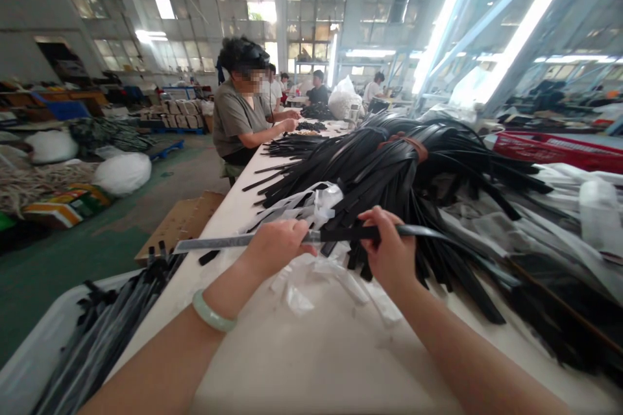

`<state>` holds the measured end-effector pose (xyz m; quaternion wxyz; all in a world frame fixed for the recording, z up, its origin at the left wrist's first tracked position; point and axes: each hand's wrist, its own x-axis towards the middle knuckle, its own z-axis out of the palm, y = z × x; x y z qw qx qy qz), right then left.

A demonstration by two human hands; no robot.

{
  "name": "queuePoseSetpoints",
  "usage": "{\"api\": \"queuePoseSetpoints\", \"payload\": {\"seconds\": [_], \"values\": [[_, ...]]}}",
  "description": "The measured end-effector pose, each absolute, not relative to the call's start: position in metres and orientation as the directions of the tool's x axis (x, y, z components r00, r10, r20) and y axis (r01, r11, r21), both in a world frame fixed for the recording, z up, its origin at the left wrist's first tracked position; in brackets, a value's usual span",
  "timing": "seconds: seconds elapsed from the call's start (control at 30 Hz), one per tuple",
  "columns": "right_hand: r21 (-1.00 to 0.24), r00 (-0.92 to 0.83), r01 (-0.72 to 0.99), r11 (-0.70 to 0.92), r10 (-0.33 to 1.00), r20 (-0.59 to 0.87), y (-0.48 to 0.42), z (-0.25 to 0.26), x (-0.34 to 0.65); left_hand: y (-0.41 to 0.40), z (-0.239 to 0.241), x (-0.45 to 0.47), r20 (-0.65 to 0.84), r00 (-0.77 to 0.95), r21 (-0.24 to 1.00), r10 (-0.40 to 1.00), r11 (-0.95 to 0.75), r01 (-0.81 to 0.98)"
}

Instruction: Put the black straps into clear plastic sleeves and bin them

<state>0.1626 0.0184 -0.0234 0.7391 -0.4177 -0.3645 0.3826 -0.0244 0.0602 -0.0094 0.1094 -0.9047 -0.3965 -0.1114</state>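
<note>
Two bare hands held one black strip (348, 233) roughly level above the near part of the worktop (292, 369), just in front of a heap of similar strips (335, 172). The left hand (278, 248) had its fingers closed around a clear sleeve (209, 244) that stuck out to the left; the strip met this sleeve beside the left fingers, though how far inside it reached could not be told. The right hand (392, 253) pinched the bare strip between thumb and fingers, and the rest of it bowed away to the right.

The likeliest trouble, judging by this hold, was the thin sleeve wrinkling or splitting at its mouth, should the strip press in crooked or the left fingers squeeze too hard. The strip could also buckle between the hands if the right one pushed from too far back. Its long tail ran close to the heap and to crumpled white plastic (487, 227) on the right, so a quick pull might snag it and drag other pieces along. Loose clear plastic (328, 201) just beyond the left hand might be swept up too.

Both forearms reached in from the near side and converged. The left hand lay knuckles up, a pale green bangle (211, 312) around its wrist; the right stood more upright, its fingers curled over the strip from above.
</note>
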Motion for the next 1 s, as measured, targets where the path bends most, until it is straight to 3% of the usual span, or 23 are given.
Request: {"api": "queuePoseSetpoints", "payload": {"seconds": [0.07, 0.1, 0.23, 0.27, 0.37, 0.43, 0.6, 0.73, 0.8, 1.0], "values": [[-0.874, 0.556, -0.255, 0.414, 0.802, 0.217, 0.022, -0.024, 0.166, 0.06, -0.008, -0.024, 0.298, 0.635, -0.116, 0.713, -0.633, 0.765], [-0.893, 0.53, -0.22, 0.392, 0.817, 0.228, 0.023, -0.025, 0.164, 0.06, -0.007, -0.023, 0.298, 0.636, -0.124, 0.712, -0.632, 0.765], [-0.97, 0.157, -0.069, 0.231, 0.963, 0.219, 0.021, -0.03, 0.158, 0.057, -0.007, -0.019, 0.267, 0.679, -0.143, 0.684, -0.669, 0.73], [-0.967, 0.154, -0.093, 0.237, 0.963, 0.222, 0.022, -0.029, 0.16, 0.057, -0.007, -0.02, 0.264, 0.676, -0.138, 0.688, -0.667, 0.732], [-0.917, 0.448, -0.208, 0.341, 0.866, 0.221, 0.027, -0.026, 0.171, 0.058, -0.002, -0.023, 0.275, 0.635, -0.135, 0.722, -0.624, 0.769], [-0.907, 0.548, -0.215, 0.361, 0.813, 0.194, 0.029, -0.025, 0.174, 0.058, 0.001, -0.024, 0.282, 0.614, -0.153, 0.738, -0.597, 0.788], [-0.949, 0.332, -0.09, 0.302, 0.908, 0.258, 0.023, -0.022, 0.163, 0.06, -0.003, -0.024, 0.27, 0.635, -0.167, 0.723, -0.615, 0.771], [-0.872, 0.442, -0.256, 0.416, 0.853, 0.277, 0.025, -0.014, 0.179, 0.065, -0.006, -0.031, 0.314, 0.545, -0.115, 0.777, -0.539, 0.834], [-0.853, 0.418, -0.314, 0.416, 0.868, 0.269, 0.028, -0.012, 0.187, 0.066, -0.005, -0.033, 0.341, 0.515, -0.095, 0.787, -0.516, 0.851], [-0.894, 0.268, -0.201, 0.4, 0.9, 0.343, 0.021, -0.017, 0.175, 0.059, -0.002, -0.027, 0.356, 0.516, -0.111, 0.779, -0.513, 0.851]]}}
